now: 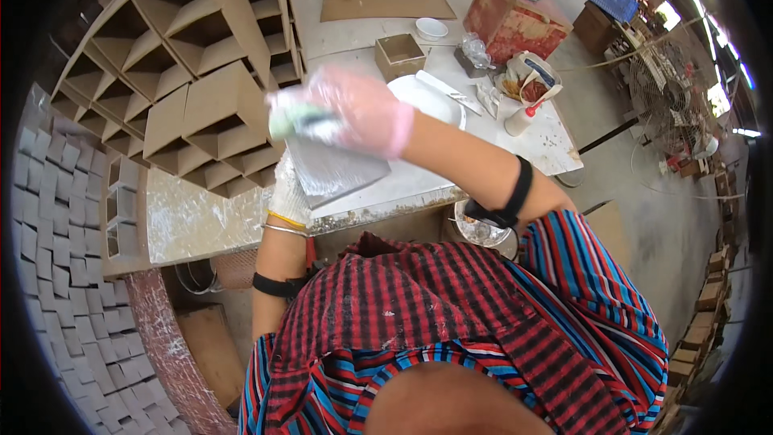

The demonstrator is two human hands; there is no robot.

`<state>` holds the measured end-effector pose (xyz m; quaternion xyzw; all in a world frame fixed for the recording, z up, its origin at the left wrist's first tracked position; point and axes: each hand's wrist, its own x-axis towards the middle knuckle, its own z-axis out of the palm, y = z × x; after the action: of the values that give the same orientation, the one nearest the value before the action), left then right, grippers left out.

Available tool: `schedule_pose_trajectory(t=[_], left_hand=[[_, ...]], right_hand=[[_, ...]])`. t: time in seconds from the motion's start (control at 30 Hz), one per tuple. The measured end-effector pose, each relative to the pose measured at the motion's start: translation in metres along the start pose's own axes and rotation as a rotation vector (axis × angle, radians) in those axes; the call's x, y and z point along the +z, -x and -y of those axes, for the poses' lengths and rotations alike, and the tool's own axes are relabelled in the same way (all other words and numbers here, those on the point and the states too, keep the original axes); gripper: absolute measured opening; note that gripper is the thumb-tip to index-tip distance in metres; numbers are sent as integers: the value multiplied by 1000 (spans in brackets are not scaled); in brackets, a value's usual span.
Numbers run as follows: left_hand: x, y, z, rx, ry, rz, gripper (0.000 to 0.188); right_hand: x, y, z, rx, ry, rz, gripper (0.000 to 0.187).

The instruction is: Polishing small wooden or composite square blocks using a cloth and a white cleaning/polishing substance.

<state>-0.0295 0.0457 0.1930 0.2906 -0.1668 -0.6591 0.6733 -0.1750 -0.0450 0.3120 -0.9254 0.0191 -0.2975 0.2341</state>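
Note:
My left hand [291,190], in a white knitted glove with a yellow cuff edge, supports a grey box-like piece [338,176] from its left side; the fingers are mostly hidden behind it. White wet-looking streaks cover the piece's upper face. Over its far left corner is my right hand [354,109], in a pink glove under thin clear plastic and slightly blurred. Its fingers are closed round a pale green and white pad [299,122], perhaps a sponge. Just beyond lies a round white plate [431,105] with a flat white scraper [447,90] across it.
Brown cardboard compartments [193,24] are stacked at the left. Farther back on the white table [507,145] are a small open box [400,56], a white bowl [431,29], a red-capped bottle [520,119] and a red carton [515,20]. Grey pieces [72,274] are piled at far left.

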Motion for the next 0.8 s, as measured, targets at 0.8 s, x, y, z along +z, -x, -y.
schedule_pose_trajectory(t=[0.8], left_hand=[[15, 22, 3, -102, 10, -136, 42]], right_hand=[[-12, -6, -3, 137, 145, 24, 46]])
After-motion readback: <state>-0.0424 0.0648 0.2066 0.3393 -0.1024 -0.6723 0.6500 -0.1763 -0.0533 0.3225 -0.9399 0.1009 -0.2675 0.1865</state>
